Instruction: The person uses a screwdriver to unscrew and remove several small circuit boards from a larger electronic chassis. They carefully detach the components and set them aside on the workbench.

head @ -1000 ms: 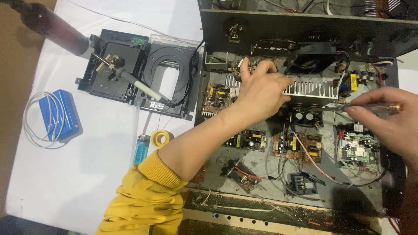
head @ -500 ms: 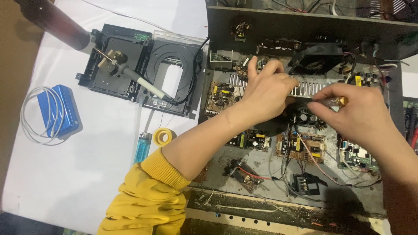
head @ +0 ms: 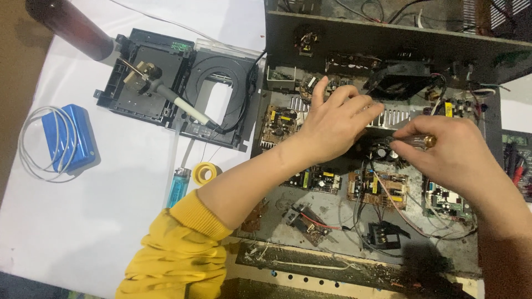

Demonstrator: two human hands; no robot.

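Here we look down on an opened dark metal electronics chassis (head: 382, 41) full of small circuit boards and loose wires, lying on a white table sheet (head: 83, 221). Our left hand (head: 332, 124), in a pushed-up yellow sleeve (head: 172, 254), rests palm down with fingers loosely spread on the ribbed silver heat sink (head: 396, 116) near the chassis back wall. Our right hand (head: 449, 155) sits just beside it, thumb and fingertips pinching a slim tool with a clear handle and amber end (head: 418, 141) over the middle boards. To the left of the chassis lie a black disc-drive mechanism (head: 177, 83), a blue lighter (head: 178, 187), a small yellow tape roll (head: 205, 173) and a blue box wrapped in white cable (head: 66, 138).
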